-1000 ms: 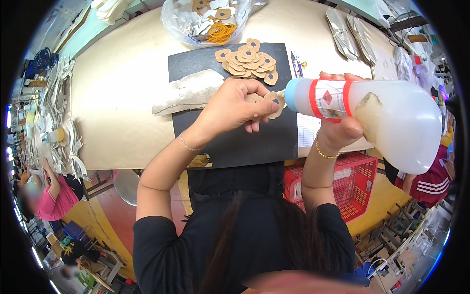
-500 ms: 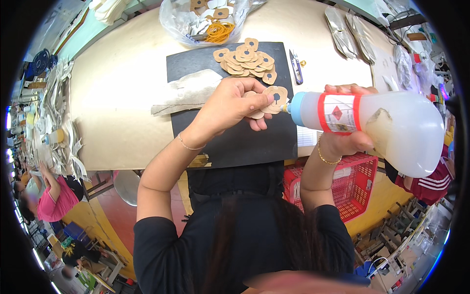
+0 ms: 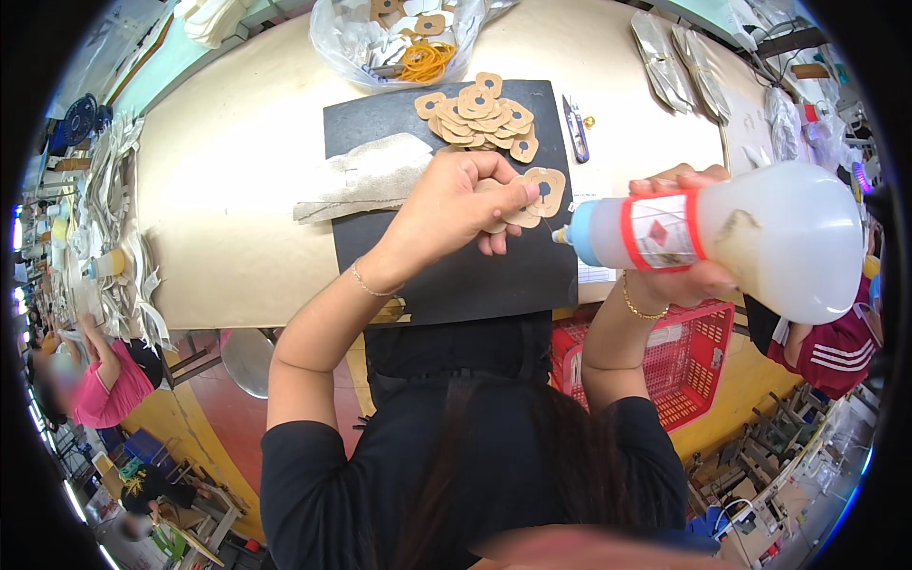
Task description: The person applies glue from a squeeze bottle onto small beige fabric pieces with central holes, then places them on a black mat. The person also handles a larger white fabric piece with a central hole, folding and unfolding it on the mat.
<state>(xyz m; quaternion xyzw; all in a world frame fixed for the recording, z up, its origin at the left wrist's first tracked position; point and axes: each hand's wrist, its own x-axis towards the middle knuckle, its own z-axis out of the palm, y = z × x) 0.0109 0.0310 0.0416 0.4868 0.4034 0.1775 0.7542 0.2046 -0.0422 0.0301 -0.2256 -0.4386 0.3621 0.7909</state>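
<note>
Several tan cut-out pieces with dark keyhole-shaped openings [image 3: 548,206] are fanned out in my left hand [image 3: 470,201], pinched between thumb and fingers. My right hand [image 3: 686,275] is wrapped around a translucent squeeze bottle [image 3: 774,242] with a light blue cap and a red-bordered label. The bottle lies nearly sideways, its narrow tip just right of the fanned pieces and apart from them. Beyond my left hand, a pile of similar tan pieces [image 3: 480,116] rests on a black mat [image 3: 437,275]. A pale grey strip of material [image 3: 366,176] lies across the mat's left edge.
Thread snips [image 3: 576,131] lie right of the mat. A clear plastic bag [image 3: 394,47] of cut pieces and orange bands stands at the back. Silvery flat bundles [image 3: 679,66] are at the far right. A red basket [image 3: 679,370] sits below the table edge. Other people work at the left and right.
The bottle's tip has pulled away from the fanned pieces, dipping lower, while its base has risen. My left hand and the pieces have shifted slightly right.
</note>
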